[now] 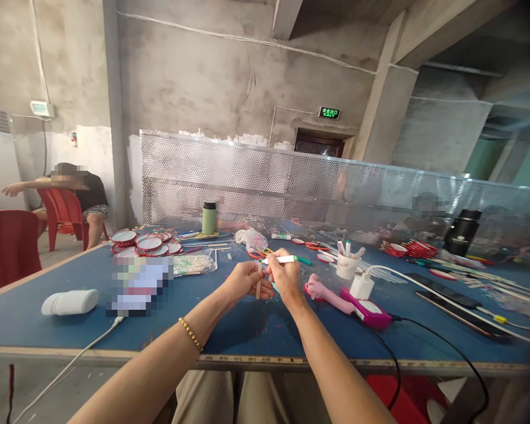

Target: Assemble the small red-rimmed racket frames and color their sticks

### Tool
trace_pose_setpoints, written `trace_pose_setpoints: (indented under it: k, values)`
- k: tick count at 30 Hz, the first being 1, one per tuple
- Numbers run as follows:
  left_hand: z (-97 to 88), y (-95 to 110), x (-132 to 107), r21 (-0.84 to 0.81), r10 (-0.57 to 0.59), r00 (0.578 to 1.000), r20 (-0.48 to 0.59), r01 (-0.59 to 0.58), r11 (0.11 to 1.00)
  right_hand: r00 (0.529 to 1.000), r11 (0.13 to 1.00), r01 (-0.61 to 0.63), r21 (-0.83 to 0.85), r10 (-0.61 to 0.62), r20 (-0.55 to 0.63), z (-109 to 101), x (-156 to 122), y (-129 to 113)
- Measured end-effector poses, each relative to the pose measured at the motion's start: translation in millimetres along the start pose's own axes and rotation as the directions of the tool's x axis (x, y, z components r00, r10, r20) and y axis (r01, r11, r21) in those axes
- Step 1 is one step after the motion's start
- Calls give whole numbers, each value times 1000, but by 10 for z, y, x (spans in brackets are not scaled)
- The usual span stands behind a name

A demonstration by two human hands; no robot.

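Over the middle of the blue table, my left hand pinches a flat wooden craft stick, which stands roughly upright between the fingers. My right hand grips a white marker with a green end. The marker's other end points left, close to the top of the stick; whether it touches cannot be made out. Right of my right hand lies a pink hot glue gun, against a magenta power strip. A clear plastic bag sits just beyond both hands.
Red-rimmed discs pile up at the back left, near a green bottle. A white bottle lies front left. A cup of markers, phones and cables occupy the right. A perforated metal panel borders the table's back.
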State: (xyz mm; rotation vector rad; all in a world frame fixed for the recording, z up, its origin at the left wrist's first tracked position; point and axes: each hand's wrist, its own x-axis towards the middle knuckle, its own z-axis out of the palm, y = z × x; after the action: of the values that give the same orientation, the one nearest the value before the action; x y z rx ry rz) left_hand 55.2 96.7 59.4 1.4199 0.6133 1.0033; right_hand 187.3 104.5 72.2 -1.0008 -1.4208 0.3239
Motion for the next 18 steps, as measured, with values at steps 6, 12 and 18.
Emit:
trace_pose_setpoints:
  k: [6,12,18]
  values:
    - [5,10,-1,1,-2,1000,-1,2,1000,1000,1000,-13,11,13,-8,0,2,7]
    - [2,5,2,5,-5,1000,5,5,1000,1000,1000,-9,3,9,0,-1,6,17]
    - [-1,7,4,4,-14,1000,1,14,1000,1000,1000,-7,-14,7,1,-9,5,-1]
